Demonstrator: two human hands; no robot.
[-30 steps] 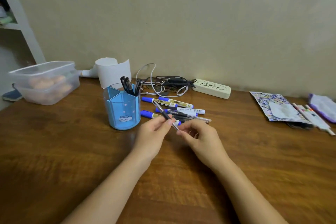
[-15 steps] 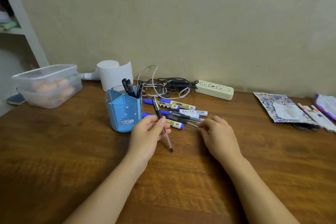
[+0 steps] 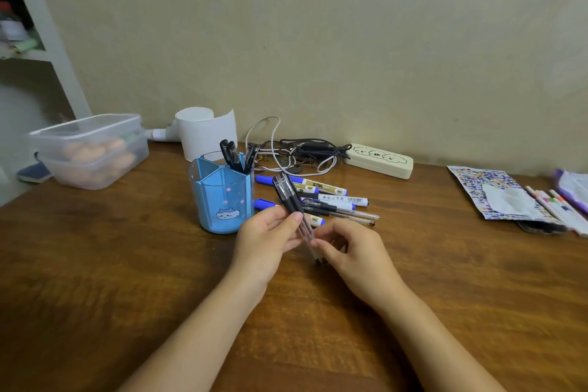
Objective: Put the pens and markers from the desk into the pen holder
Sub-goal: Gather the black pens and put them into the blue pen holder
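A blue pen holder (image 3: pixel 221 200) with a cat picture stands left of centre on the wooden desk, with several black pens (image 3: pixel 234 156) upright in its back compartment. My left hand (image 3: pixel 265 240) grips two clear black-capped pens (image 3: pixel 291 197), held tilted with caps up and tips down, just right of the holder. My right hand (image 3: pixel 353 248) pinches the lower ends of the same pens. Behind the hands lie blue-capped markers (image 3: pixel 318 186) and more clear pens (image 3: pixel 343 212) in a loose pile on the desk.
A clear lidded food box (image 3: pixel 92 149) sits at the far left, a toilet roll (image 3: pixel 206 130) behind the holder. Tangled cables (image 3: pixel 296 153) and a cream case (image 3: pixel 378 161) lie by the wall. A patterned pouch (image 3: pixel 496 194) and thin white markers (image 3: pixel 560 210) lie at right.
My right hand took a second pen from the pile and brought it to the pen in my left hand; both hands now hold the two pens together.
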